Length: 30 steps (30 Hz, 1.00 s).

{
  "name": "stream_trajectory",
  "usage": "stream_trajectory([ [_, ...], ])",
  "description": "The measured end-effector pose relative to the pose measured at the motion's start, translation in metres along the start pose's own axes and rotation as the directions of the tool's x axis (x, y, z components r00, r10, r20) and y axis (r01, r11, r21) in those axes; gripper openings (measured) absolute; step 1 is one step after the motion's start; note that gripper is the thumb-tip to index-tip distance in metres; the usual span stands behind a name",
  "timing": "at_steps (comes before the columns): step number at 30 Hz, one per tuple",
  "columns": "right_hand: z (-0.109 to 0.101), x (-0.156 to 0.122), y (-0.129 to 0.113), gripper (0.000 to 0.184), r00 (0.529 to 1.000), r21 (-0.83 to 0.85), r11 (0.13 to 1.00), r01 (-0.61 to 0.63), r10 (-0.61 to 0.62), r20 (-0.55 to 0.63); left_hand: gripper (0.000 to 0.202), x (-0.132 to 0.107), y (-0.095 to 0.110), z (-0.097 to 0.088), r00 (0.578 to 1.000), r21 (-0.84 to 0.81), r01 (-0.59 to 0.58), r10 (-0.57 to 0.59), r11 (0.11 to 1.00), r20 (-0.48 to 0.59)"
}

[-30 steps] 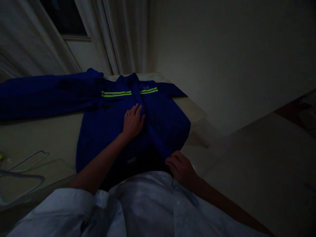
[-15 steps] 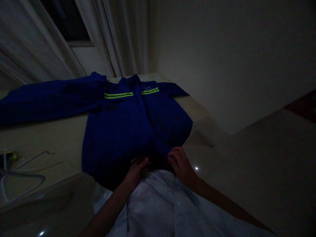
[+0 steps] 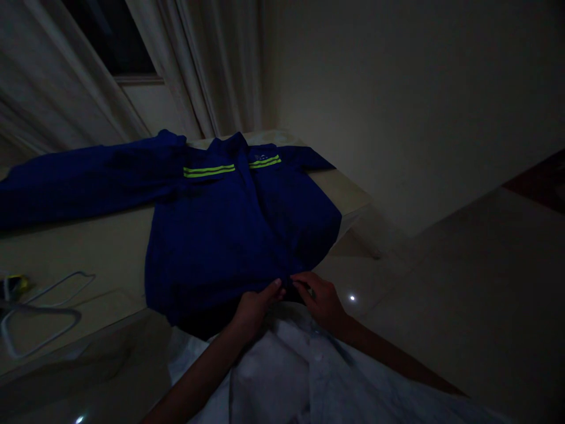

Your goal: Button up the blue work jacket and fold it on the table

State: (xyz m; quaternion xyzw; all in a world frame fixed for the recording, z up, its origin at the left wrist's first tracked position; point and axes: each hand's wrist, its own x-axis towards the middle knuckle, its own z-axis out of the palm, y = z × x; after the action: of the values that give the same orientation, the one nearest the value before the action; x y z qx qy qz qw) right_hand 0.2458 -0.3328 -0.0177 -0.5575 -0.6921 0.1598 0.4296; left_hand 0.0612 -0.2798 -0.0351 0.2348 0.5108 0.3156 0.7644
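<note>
A dark blue jacket point(image 3: 207, 235) with yellow-green stripes across its chest lies front up, its lower end hanging over the near edge of a pale table point(image 3: 110, 253). One long sleeve stretches out to the left. At the bottom hem, near the front opening, my left hand point(image 3: 256, 309) pinches the cloth between thumb and fingers. Close beside it on the right, my right hand point(image 3: 320, 297) is closed on the hem too, thumb against fingertips. The dim light hides the exact spot each hand grips.
White hangers point(image 3: 44, 341) lie at the table's left, beside a small yellow and black object point(image 3: 17, 285). Curtains point(image 3: 220, 70) hang behind the table, and a plain wall point(image 3: 375, 106) rises at the back right. Shiny floor point(image 3: 424, 306) extends to the right.
My left hand has come up and right along the hem, out from under its edge. My right hand has shifted slightly down and left, so the two hands are nearer each other.
</note>
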Motion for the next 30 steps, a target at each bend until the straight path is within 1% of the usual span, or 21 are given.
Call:
stream_trajectory([
  [4, 0.001, 0.002, -0.001, 0.018, 0.997, 0.015, 0.998, 0.054, -0.053, -0.058, 0.042, -0.007, 0.004, 0.006, 0.998, -0.022, 0.031, -0.032, 0.999, -0.061],
  [9, 0.002, 0.001, 0.002, 0.014, 0.993, 0.025, 0.997, 0.078, -0.076, -0.086, 0.04, -0.012, 0.007, 0.01, 0.998, -0.019, 0.044, -0.045, 0.999, -0.054],
  [13, 0.003, -0.001, 0.003, 0.016, 0.989, 0.021, 0.995, 0.097, -0.094, -0.112, 0.038, -0.013, 0.006, 0.01, 0.998, 0.042, 0.008, -0.006, 0.999, -0.063],
  [17, 0.002, -0.001, 0.002, 0.015, 0.987, 0.02, 0.993, 0.119, -0.116, -0.111, 0.039, -0.012, 0.001, 0.009, 0.997, 0.076, -0.024, 0.029, 0.997, -0.068],
  [22, 0.002, 0.0, 0.0, 0.015, 0.985, 0.002, 0.99, 0.143, -0.142, -0.102, 0.049, -0.009, -0.004, 0.006, 0.988, 0.103, -0.131, 0.138, 0.986, -0.069],
  [26, 0.002, 0.0, -0.001, 0.014, 0.974, -0.048, 0.979, 0.199, -0.202, -0.099, 0.048, -0.012, -0.003, 0.006, 0.987, 0.146, -0.132, 0.144, 0.98, -0.075],
  [30, 0.002, 0.001, -0.001, 0.013, 0.967, -0.1, 0.967, 0.235, -0.243, -0.078, 0.049, -0.017, 0.001, 0.011, 0.984, 0.126, -0.141, 0.153, 0.982, -0.092],
])
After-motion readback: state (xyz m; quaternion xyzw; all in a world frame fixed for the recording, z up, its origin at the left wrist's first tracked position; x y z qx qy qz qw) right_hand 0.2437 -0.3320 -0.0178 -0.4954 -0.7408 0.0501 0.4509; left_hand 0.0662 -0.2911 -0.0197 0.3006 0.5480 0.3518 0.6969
